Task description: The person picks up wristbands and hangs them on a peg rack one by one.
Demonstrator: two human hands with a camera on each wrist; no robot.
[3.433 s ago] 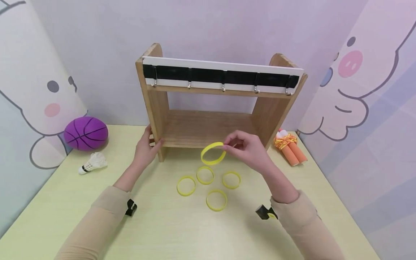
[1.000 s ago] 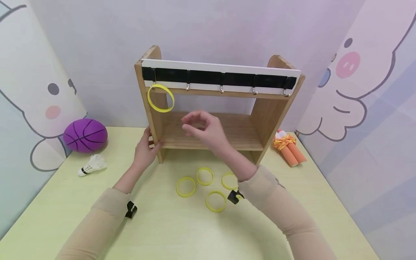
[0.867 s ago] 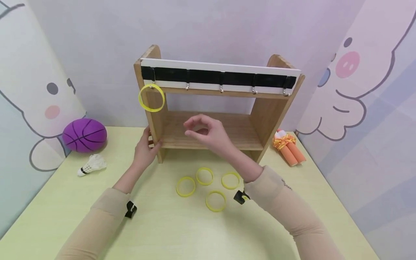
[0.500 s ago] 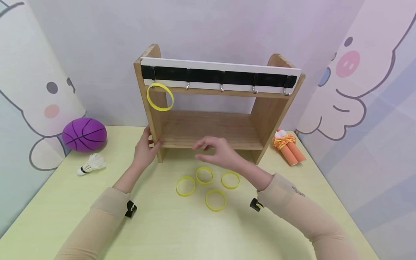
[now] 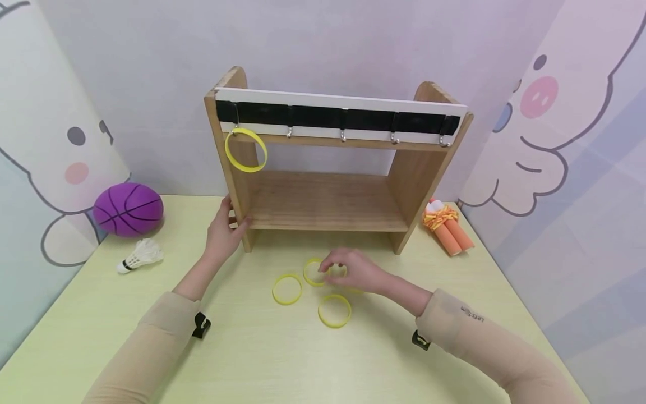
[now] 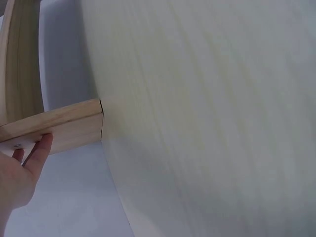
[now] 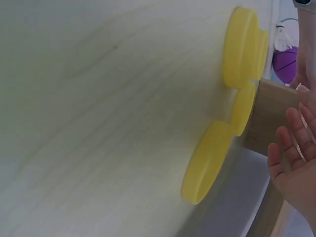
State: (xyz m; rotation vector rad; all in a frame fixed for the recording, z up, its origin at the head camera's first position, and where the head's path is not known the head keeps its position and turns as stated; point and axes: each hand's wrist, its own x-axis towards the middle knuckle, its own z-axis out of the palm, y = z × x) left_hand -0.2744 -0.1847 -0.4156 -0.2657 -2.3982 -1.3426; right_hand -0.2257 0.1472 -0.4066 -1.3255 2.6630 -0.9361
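Note:
My left hand [image 5: 222, 235] grips the left side panel of a wooden shelf [image 5: 328, 199]; the left wrist view shows fingers [image 6: 39, 153] against the panel's outer face. From the leftmost metal hook [image 5: 235, 129] hangs a yellow ring [image 5: 266, 154]. Several more yellow rings lie flat on the table, among them a left ring [image 5: 286, 304] and a front ring [image 5: 333, 326]. Just over the back ring [image 5: 305, 275] hovers my right hand [image 5: 358, 272], fingers loosely bent and holding nothing. It mostly hides the right ring [image 5: 355, 290] in the head view.
Along the shelf's top front runs a white board with a black strip [image 5: 318, 116] and several hooks. A purple ball [image 5: 128, 209] and a shuttlecock [image 5: 141, 256] sit at the left of the table [image 5: 282, 359]. Orange rolls with a striped band [image 5: 448, 227] lie at the right.
The yellow ring once pinched in my right hand now hangs on the leftmost hook, after swinging there. My right hand has come down from the shelf to the table rings. The left hand stays put.

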